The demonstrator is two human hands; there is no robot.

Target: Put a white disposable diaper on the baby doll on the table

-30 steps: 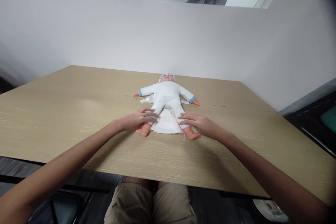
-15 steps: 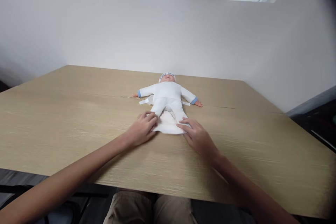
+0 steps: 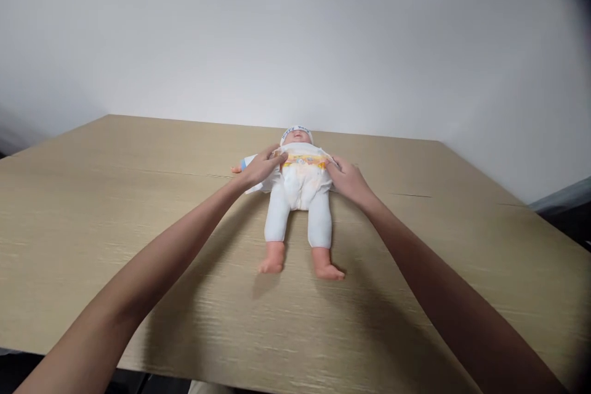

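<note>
Disposable diaper [image 3: 302, 188] lies around the hips of the baby doll [image 3: 319, 221], its patterned front panel covering the belly. Nearest you is bare wooden tabletop [image 3: 258, 332], then the doll's feet [image 3: 272, 258], pointing your way, and its white-clad legs, apart and flat. Farther on, your left hand [image 3: 263, 167] pinches one upper corner of the panel, thumb on top; your right hand [image 3: 348, 181] grips the opposite corner, fingers curled in. White back wing [image 3: 259, 187] shows below your left hand. You seem to be at positioning the front; the next move likely calls for holding it level and bringing a side tab across. Beyond are the doll's lettered cap [image 3: 297, 130] and the pale wall [image 3: 295, 49].
</note>
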